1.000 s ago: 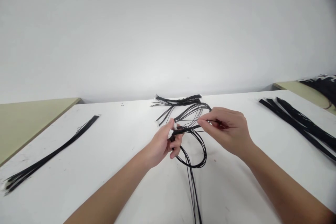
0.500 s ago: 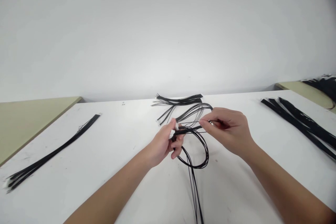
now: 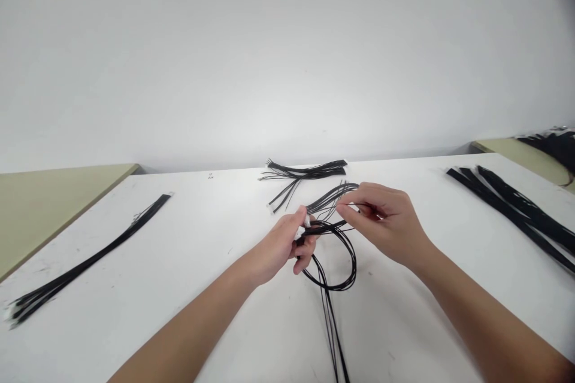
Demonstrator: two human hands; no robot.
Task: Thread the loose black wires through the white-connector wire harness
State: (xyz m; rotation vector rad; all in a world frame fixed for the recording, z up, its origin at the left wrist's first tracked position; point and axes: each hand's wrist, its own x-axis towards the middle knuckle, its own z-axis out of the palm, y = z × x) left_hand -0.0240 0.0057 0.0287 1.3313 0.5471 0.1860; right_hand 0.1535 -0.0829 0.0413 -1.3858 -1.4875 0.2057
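Note:
My left hand (image 3: 290, 243) is closed on a black wire harness (image 3: 353, 263) at its white connectors (image 3: 302, 230), with the thumb on top. From that hand the wires loop round to the right, and a few loose strands hang down past the table's near side. To the right, my right hand (image 3: 386, 218) pinches a thin black wire between thumb and forefinger. More wires of the harness arch from the left thumb toward the right hand, partly hidden behind its fingers. What lies under the curled right fingers cannot be made out.
Behind the hands on the white table (image 3: 202, 233) lie black wire bundles (image 3: 309, 170) with small white ends. A long bundle (image 3: 103, 257) rests at the left, and thicker black bundles (image 3: 507, 209) at the right. Greenish tabletops (image 3: 58, 203) adjoin both sides, before a pale wall.
My left hand and its connectors have shifted slightly right. My right hand has moved a little left, still pinching the wire, so the hands are closer together.

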